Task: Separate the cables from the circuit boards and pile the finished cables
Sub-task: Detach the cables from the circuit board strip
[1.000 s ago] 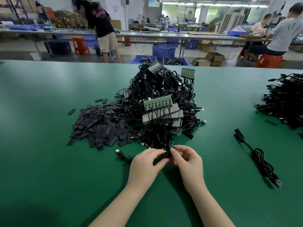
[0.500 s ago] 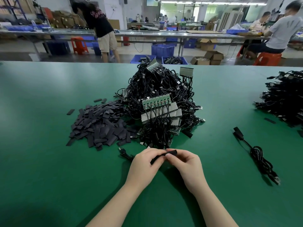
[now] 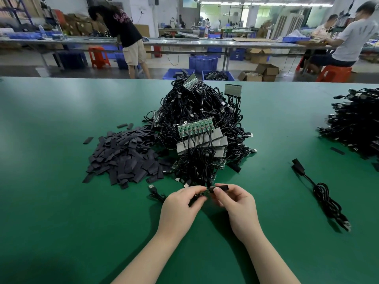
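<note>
We see a bright room lit from above by long lamps near the ceiling (image 3: 266, 4) far at the back. That light makes a pale shine on the green surface (image 3: 51, 124) at the left. Our 2 hands (image 3: 207, 203) drop soft dark shadows just under them. The near things look sharp. The people at the back look a bit blurry. The wide lens bends the far edge of the surface and stretches our arms at the bottom.
</note>
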{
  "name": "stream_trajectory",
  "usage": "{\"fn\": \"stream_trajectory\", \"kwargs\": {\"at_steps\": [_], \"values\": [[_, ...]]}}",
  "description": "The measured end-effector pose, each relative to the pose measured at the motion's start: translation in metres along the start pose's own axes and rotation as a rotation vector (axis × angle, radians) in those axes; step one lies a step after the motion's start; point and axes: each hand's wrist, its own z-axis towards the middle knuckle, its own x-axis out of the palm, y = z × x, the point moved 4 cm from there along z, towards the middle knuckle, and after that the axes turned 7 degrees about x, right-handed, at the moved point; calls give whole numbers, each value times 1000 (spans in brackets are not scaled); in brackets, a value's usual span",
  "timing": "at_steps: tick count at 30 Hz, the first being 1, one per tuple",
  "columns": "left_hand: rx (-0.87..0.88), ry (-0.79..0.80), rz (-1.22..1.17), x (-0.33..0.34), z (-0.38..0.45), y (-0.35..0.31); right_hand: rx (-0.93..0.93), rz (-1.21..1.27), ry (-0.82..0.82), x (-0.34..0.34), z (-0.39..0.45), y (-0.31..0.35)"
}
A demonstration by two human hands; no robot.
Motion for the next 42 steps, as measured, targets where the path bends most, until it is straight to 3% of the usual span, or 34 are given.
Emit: {"fn": "stream_trajectory", "kwargs": {"at_steps": [11, 42], "values": [[153, -64, 129, -3, 1, -9, -1, 73, 14, 0, -3, 1], [154, -57, 57, -4, 3, -6, 12, 23, 41, 4, -2, 2]]}}
